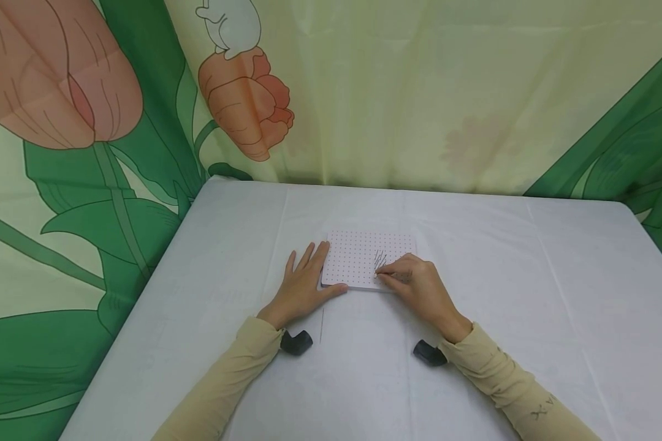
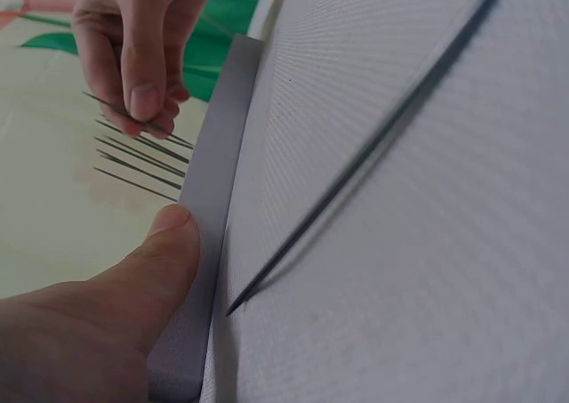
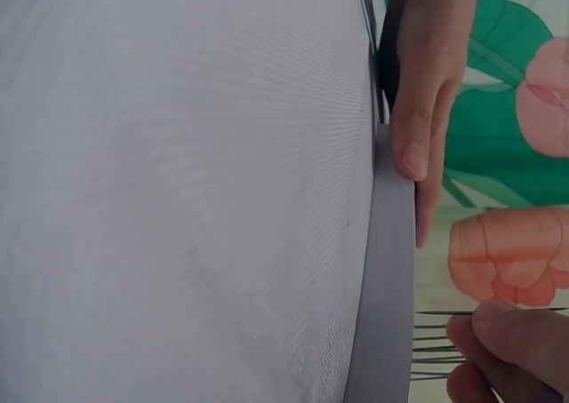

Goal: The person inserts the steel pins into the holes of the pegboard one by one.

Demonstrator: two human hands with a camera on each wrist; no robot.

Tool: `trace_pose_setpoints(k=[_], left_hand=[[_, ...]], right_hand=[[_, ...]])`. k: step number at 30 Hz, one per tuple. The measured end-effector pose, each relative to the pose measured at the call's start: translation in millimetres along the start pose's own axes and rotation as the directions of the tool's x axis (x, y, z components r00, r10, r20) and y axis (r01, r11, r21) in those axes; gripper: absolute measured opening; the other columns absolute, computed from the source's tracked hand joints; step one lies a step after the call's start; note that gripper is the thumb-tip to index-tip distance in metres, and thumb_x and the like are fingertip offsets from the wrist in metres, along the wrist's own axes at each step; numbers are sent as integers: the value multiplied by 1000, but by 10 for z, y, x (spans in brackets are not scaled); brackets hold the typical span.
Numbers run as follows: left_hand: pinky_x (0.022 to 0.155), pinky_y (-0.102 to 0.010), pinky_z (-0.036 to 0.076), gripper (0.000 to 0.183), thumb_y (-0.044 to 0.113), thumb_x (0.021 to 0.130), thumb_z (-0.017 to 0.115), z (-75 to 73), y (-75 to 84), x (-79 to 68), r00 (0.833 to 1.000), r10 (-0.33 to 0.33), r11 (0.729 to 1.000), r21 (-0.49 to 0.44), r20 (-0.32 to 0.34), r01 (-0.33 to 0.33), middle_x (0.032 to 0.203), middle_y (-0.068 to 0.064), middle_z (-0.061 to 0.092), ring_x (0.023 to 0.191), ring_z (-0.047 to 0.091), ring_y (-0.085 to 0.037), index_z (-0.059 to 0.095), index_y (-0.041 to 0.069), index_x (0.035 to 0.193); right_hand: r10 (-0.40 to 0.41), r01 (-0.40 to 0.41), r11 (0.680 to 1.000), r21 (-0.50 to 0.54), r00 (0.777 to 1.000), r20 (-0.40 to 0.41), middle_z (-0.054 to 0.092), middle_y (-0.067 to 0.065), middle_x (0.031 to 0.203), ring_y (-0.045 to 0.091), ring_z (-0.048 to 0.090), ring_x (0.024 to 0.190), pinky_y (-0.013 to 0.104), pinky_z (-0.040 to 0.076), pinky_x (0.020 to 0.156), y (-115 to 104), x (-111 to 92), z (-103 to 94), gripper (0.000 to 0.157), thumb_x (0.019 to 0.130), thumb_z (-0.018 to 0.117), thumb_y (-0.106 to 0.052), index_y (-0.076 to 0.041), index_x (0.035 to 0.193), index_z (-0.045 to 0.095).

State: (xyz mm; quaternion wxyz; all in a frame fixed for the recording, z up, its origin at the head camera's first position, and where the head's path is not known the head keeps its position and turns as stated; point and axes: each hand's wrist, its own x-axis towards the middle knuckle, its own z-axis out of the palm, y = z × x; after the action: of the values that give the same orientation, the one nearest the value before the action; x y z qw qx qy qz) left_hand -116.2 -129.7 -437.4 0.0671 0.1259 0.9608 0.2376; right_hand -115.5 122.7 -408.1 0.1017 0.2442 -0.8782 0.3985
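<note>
A pale board (image 1: 349, 260) with a grid of small dots lies on the table. Several thin dark needles (image 2: 138, 173) stand up from its face, right of the middle in the head view. Thumb and fingertips of my right hand (image 1: 423, 289) pinch one needle (image 3: 434, 313), its lower tip right at the board's face. My left hand (image 1: 299, 289) rests at the board's left side, fingers spread and straight, thumb on the front edge. Another needle (image 2: 356, 165) lies loose on the cloth in front of the board, near the left wrist.
A white cloth (image 1: 507, 275) covers the table. Black devices (image 1: 296, 343) stick out at both wrists by the sleeves. Behind the table hangs a curtain (image 1: 375, 98) printed with tulips, leaves and a rabbit on a carrot.
</note>
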Motion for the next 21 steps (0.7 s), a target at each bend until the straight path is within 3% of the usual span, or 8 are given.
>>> trace_pose_setpoints(k=[15, 21], left_hand=[[122, -51, -7, 101, 64, 89, 59, -16, 8, -5, 1000, -3, 1000, -4, -2, 3, 167, -4, 15, 155, 3, -24, 11, 11, 160], [123, -51, -8, 101, 64, 89, 60, -24, 20, -13, 1000, -10, 1000, -11, 4, 10, 167, -4, 14, 155, 2, -23, 10, 12, 161]], right_hand=[[-8, 8, 1000, -16, 1000, -25, 75, 0, 84, 14, 67, 81, 24, 52, 69, -4, 14, 19, 11, 78, 82, -3, -9, 88, 81], [16, -16, 1000, -17, 1000, 4, 74, -1, 83, 12, 66, 79, 23, 53, 69, -4, 17, 34, 12, 79, 82, -3, -8, 89, 81]])
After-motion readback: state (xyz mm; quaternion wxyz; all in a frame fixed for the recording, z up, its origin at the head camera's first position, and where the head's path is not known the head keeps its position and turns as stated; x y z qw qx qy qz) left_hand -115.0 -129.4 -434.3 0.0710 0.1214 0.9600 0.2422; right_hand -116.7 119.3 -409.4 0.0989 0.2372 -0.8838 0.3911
